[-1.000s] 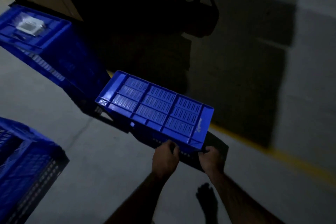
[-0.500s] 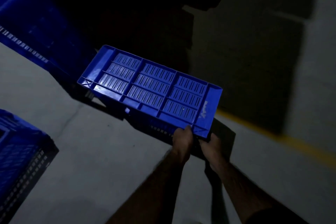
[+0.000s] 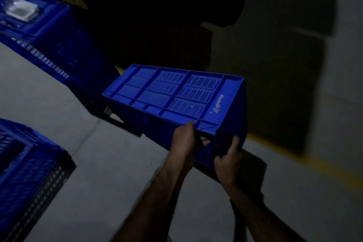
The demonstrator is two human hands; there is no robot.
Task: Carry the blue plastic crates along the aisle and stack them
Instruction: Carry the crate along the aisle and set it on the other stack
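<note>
An upside-down blue plastic crate (image 3: 172, 92) hangs in the air at the centre of the view, its slotted bottom facing up and tilted toward me. My left hand (image 3: 183, 141) grips its near short end through the handle slot. My right hand (image 3: 228, 159) holds the same end lower down, at the right corner. A second blue crate (image 3: 49, 31) stands at the upper left. A third blue crate (image 3: 25, 165) sits at the lower left edge.
A clear plastic packet (image 3: 21, 11) lies on the upper-left crate. A yellow floor line (image 3: 306, 160) runs along the right. Dark shadow and a black object (image 3: 225, 2) fill the top centre. The grey concrete floor (image 3: 110, 173) spreads below.
The held crate has swung and tipped, its right side now showing. My right hand slid lower on the crate's end. The view shifted, bringing the upper-left crate's top back in sight.
</note>
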